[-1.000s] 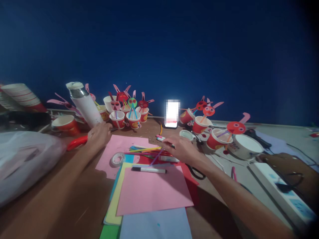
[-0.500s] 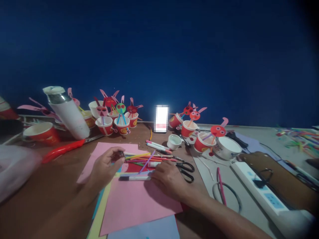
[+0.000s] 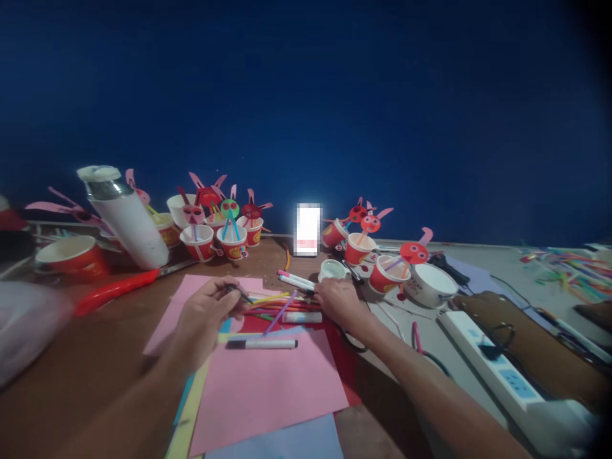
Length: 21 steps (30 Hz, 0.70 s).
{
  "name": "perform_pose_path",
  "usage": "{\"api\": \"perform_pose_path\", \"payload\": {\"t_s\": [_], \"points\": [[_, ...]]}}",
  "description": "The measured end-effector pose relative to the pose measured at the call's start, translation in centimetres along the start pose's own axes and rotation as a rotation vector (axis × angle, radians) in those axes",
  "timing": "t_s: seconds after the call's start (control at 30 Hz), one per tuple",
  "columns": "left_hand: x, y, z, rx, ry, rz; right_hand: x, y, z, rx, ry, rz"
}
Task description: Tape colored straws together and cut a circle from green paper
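My left hand (image 3: 215, 312) is closed in a pinch around a thin dark piece (image 3: 243, 294), too small to name, above the left end of a pile of coloured sticks (image 3: 277, 306). Farther right, my right hand (image 3: 340, 298) has its fingers bent over the near ends of the white markers (image 3: 294, 280); what they grip is hidden. Just beyond it stands a small white cup (image 3: 333, 269). Between the hands lies a white glue stick (image 3: 302, 317). A black-capped marker (image 3: 261, 344) rests on pink paper (image 3: 268, 395). My right forearm partly covers the black-handled scissors (image 3: 354, 343).
Paper cups with rabbit-like paper figures (image 3: 232, 242) stand along the back, both sides of a bright phone (image 3: 306, 226). A white flask (image 3: 127, 220) and red-handled knife (image 3: 117, 291) are left. A power strip (image 3: 492, 357) and brown case (image 3: 530, 344) lie right.
My right hand has moved up and away from the black-capped marker to the white markers, uncovering the glue stick. My left hand stays near the sticks, its dark piece showing more.
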State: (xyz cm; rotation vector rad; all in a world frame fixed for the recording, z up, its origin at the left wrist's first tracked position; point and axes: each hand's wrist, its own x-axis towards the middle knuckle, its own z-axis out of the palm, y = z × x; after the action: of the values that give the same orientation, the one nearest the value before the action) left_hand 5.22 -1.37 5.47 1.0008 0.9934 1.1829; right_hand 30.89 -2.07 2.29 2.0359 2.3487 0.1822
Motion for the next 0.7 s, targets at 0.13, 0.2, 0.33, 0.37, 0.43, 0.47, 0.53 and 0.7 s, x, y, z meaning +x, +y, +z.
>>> {"api": "perform_pose_path", "payload": {"t_s": [0.13,0.2,0.33,0.37,0.43,0.47,0.53,0.7], "points": [[0.8,-0.4,0.7,-0.14,-0.043,-0.086,-0.2,-0.5,0.7,-0.01,-0.022,0.063],[1.1,-1.0,0.7,-0.198,-0.074,-0.145,-0.2,-0.7,0.9,-0.012,-0.028,0.099],[1.1,-2.5,0.1,-0.32,-0.107,-0.227,0.0,-0.9,1.0,-0.015,-0.044,0.145],[1.0,-2.7,-0.1,-0.338,-0.105,-0.235,0.1,-1.0,1.0,-0.016,-0.047,0.151],[0.8,-3.0,-0.3,-0.357,-0.101,-0.244,0.1,-1.1,0.8,-0.021,-0.046,0.157],[0.7,-3.0,-0.4,-0.361,-0.104,-0.247,0.1,-1.1,0.7,-0.022,-0.044,0.156],[0.6,-3.0,-0.4,-0.368,-0.107,-0.248,0.0,-1.2,0.3,-0.021,-0.033,0.152],[0.6,-3.1,-0.3,-0.351,-0.088,-0.242,-1.4,-1.8,-2.2,0.038,0.189,0.015]]}}
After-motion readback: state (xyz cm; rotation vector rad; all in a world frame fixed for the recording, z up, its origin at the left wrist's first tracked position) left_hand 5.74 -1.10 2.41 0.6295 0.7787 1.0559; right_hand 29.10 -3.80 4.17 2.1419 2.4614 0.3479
